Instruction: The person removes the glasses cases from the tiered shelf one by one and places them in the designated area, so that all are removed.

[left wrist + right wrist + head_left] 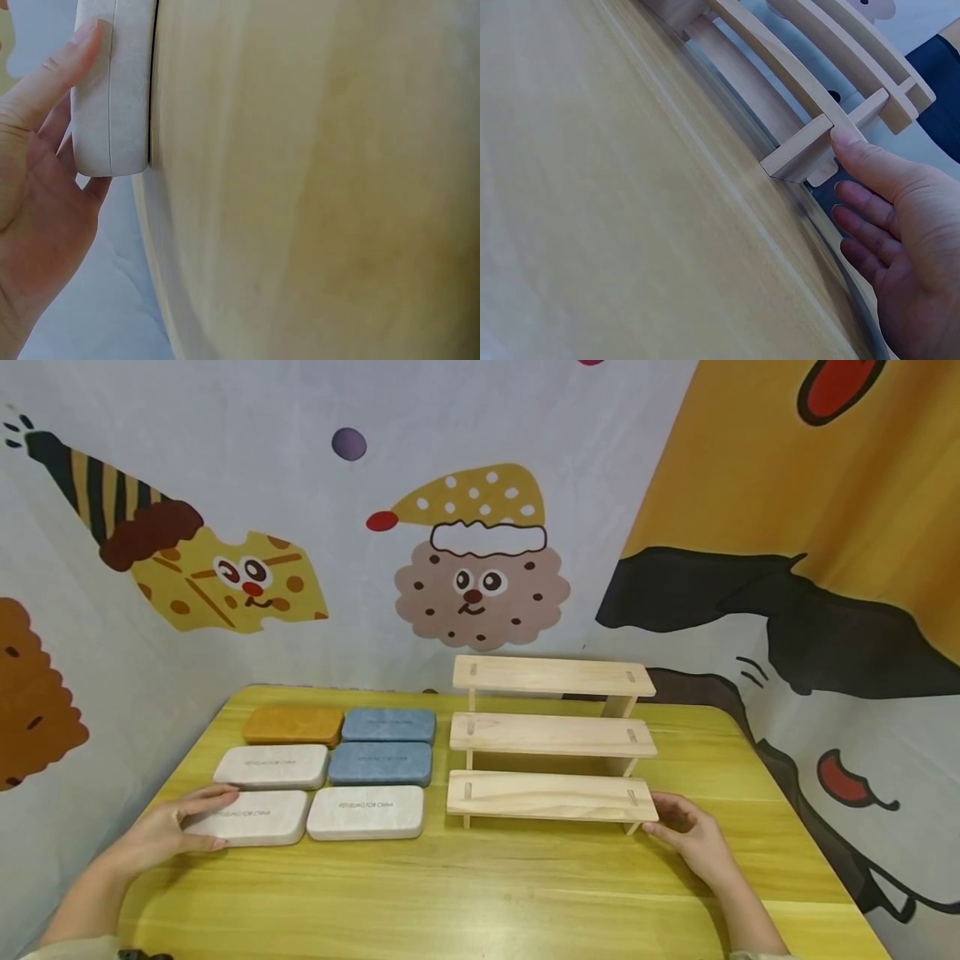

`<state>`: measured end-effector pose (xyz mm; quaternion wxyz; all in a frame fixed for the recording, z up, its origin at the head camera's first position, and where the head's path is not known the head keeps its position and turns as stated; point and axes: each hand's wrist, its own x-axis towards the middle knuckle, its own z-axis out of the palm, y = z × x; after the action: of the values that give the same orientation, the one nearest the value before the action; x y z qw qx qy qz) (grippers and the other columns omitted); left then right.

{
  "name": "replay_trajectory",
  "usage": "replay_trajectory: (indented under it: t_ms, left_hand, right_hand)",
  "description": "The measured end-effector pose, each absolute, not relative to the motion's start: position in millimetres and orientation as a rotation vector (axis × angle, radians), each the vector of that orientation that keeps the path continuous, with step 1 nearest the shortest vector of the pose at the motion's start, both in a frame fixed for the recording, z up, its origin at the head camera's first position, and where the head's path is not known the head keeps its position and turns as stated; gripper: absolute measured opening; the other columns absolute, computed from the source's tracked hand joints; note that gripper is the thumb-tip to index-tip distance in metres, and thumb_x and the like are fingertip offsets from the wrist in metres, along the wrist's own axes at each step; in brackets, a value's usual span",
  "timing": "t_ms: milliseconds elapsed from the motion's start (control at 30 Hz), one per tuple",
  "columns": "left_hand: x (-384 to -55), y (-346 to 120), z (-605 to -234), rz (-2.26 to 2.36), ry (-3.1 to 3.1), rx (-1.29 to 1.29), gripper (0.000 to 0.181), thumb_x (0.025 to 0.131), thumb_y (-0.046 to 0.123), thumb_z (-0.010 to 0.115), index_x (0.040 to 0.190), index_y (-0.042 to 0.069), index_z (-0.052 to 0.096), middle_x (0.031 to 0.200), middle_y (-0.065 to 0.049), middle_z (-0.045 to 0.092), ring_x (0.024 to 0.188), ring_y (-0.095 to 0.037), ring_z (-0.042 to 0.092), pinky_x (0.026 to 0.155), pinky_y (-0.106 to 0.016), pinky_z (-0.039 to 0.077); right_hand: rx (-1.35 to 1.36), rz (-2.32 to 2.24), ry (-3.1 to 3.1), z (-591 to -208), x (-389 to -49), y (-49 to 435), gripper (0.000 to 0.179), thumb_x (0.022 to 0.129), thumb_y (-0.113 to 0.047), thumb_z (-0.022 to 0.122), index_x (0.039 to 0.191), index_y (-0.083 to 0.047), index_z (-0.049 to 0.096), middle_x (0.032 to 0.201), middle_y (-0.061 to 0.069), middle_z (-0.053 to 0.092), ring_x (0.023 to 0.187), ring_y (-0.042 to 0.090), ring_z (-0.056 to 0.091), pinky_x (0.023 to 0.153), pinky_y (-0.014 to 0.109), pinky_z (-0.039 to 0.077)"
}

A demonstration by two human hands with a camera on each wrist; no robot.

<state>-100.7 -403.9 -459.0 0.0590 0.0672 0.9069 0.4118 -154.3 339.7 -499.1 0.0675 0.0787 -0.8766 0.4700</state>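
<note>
My left hand (161, 828) grips the outer end of the front-left white glasses case (258, 818), with the thumb on its near side. In the left wrist view, that thumb lies on the white case's seamed side (124, 105). At the right, a three-tier wooden display rack (551, 797) stands on the table. My right hand (693, 837) holds the right end of its lowest shelf. In the right wrist view, the thumb touches the shelf's corner, while several other fingers (866, 206) are loosely bent; the index finger is mostly hidden.
Beside the held case lies another white case (366, 814). Behind are a third white case (272, 767), two blue cases (381, 764) and a mustard case (292, 727). The yellow wooden table (480, 893) backs onto a cartoon-printed cloth (360, 610).
</note>
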Motion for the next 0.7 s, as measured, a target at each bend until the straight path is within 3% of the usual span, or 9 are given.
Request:
replay_trajectory:
  t_ms: [33, 100, 133, 333, 500, 667, 700]
  left_hand:
    - [-101, -404, -460, 1.247, 2.755, 0.211, 0.069, 0.079, 0.022, 0.079, 0.139, 0.004, 0.050, 0.138, 0.019, 0.039, 0.115, 0.022, 0.019, 0.088, -0.010, 0.028]
    - [-101, -403, -461, 1.271, 2.756, 0.246, 0.068, 0.079, 0.019, 0.079, 0.139, 0.002, 0.050, 0.137, 0.019, 0.039, 0.114, 0.023, 0.020, 0.088, -0.008, 0.028]
    - [-102, -402, -461, 1.269, 2.767, 0.257, 0.068, 0.079, 0.019, 0.079, 0.138, 0.002, 0.050, 0.136, 0.021, 0.038, 0.113, 0.024, 0.020, 0.081, -0.003, 0.025]
    - [-103, -400, -463, 1.285, 2.820, 0.361, 0.066, 0.077, 0.014, 0.080, 0.135, -0.003, 0.052, 0.133, 0.026, 0.037, 0.113, 0.024, 0.021, 0.081, -0.002, 0.023]
    - [-101, -398, -461, 1.220, 2.870, 0.418, 0.065, 0.076, 0.017, 0.080, 0.132, -0.004, 0.055, 0.134, 0.024, 0.037, 0.113, 0.025, 0.020, 0.082, -0.001, 0.023]
    - [-97, -395, -448, 1.177, 2.864, 0.403, 0.059, 0.081, 0.018, 0.077, 0.132, -0.003, 0.056, 0.138, 0.000, 0.042, 0.114, 0.024, 0.021, 0.083, -0.002, 0.026]
    - [-97, -394, -444, 1.158, 2.876, 0.384, 0.058, 0.082, 0.018, 0.077, 0.132, -0.002, 0.056, 0.139, -0.007, 0.043, 0.114, 0.023, 0.022, 0.088, -0.008, 0.031]
  right_hand:
    - [0.239, 1.416, -2.645, -499, -155, 340, 0.048, 0.083, -0.020, 0.077, 0.123, -0.001, 0.060, 0.113, 0.012, 0.063, 0.095, 0.004, 0.058, 0.078, 0.016, 0.047]
    - [0.240, 1.413, -2.648, -499, -155, 340, 0.048, 0.083, -0.020, 0.077, 0.123, -0.001, 0.059, 0.114, 0.013, 0.063, 0.095, 0.004, 0.058, 0.079, 0.016, 0.047]
    - [0.240, 1.415, -2.645, -499, -155, 340, 0.048, 0.083, -0.019, 0.077, 0.123, -0.001, 0.059, 0.114, 0.013, 0.063, 0.095, 0.003, 0.058, 0.079, 0.016, 0.047]
    - [0.235, 1.410, -2.642, -498, -155, 340, 0.048, 0.083, -0.019, 0.077, 0.123, 0.000, 0.060, 0.115, 0.013, 0.063, 0.095, 0.001, 0.057, 0.078, 0.014, 0.046]
    - [0.227, 1.398, -2.680, -495, -154, 341, 0.050, 0.083, -0.022, 0.077, 0.124, 0.000, 0.059, 0.116, 0.014, 0.063, 0.096, 0.001, 0.057, 0.079, 0.015, 0.046]
    - [0.268, 1.343, -2.741, -489, -152, 345, 0.049, 0.087, -0.025, 0.073, 0.127, -0.002, 0.058, 0.119, 0.013, 0.061, 0.100, 0.013, 0.058, 0.081, 0.021, 0.047]
    - [0.282, 1.328, -2.746, -487, -151, 346, 0.047, 0.087, -0.025, 0.072, 0.127, -0.002, 0.058, 0.120, 0.013, 0.061, 0.102, 0.016, 0.058, 0.082, 0.022, 0.047]
